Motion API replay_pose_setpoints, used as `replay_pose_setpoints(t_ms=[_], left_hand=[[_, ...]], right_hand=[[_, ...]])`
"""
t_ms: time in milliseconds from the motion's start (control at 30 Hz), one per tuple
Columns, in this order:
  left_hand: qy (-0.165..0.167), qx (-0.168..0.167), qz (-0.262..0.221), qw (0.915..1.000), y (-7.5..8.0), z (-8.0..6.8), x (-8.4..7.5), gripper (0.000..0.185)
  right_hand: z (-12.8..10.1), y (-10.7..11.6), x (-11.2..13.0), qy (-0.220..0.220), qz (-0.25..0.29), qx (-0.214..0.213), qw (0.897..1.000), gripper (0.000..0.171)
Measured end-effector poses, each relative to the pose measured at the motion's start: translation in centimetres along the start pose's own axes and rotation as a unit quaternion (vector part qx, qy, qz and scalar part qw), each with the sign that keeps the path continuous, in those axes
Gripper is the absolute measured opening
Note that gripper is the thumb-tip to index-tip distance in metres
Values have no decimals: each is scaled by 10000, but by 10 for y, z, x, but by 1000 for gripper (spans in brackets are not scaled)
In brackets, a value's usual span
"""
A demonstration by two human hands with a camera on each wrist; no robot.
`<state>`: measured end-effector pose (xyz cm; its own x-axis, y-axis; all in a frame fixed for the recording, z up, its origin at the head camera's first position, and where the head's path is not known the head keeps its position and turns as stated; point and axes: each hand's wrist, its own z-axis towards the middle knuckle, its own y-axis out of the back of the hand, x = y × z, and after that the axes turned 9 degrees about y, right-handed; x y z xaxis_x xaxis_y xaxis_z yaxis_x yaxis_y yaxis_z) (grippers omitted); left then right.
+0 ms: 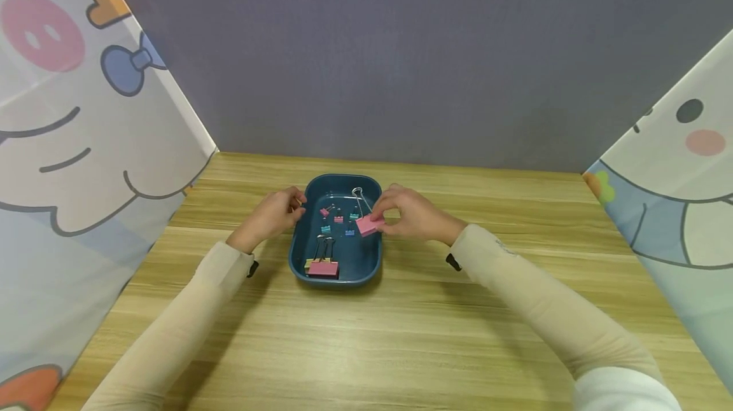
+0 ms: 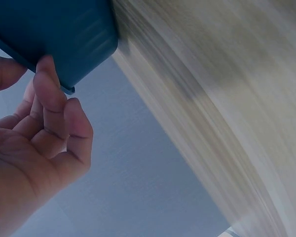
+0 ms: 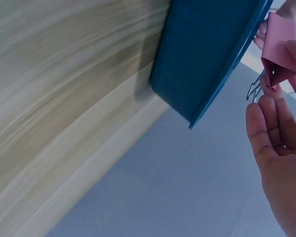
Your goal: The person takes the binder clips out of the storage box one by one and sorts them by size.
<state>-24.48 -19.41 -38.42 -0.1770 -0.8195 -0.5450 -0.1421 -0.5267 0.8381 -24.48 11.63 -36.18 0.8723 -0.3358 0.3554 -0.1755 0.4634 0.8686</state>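
Observation:
A dark blue oval tray (image 1: 301, 242) sits on the wooden table and holds several binder clips. My right hand (image 1: 408, 212) pinches a large pink binder clip (image 1: 369, 225) over the tray's right side; its wire handles (image 1: 361, 198) point away from me. In the right wrist view the pink binder clip (image 3: 278, 49) sits between my fingertips beside the tray (image 3: 202, 59). My left hand (image 1: 277, 210) touches the tray's left rim with loosely curled fingers (image 2: 52, 96) against the tray (image 2: 54, 34). Another large pink clip (image 1: 323, 267) lies at the tray's near end, small clips (image 1: 338, 223) in the middle.
The wooden table (image 1: 366, 341) is walled by a grey back panel (image 1: 401, 48) and cartoon-printed side screens (image 1: 69, 118) at left and right (image 1: 681, 207). Bare wood lies between the tray and me.

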Motion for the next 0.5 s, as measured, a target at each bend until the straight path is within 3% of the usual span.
replay_pose_setpoints(t_ms=[500], left_hand=[[18,3,3,10000,-1,0,1,22]], right_hand=[[-20,17,-20,-551,194,-608,9964,16]])
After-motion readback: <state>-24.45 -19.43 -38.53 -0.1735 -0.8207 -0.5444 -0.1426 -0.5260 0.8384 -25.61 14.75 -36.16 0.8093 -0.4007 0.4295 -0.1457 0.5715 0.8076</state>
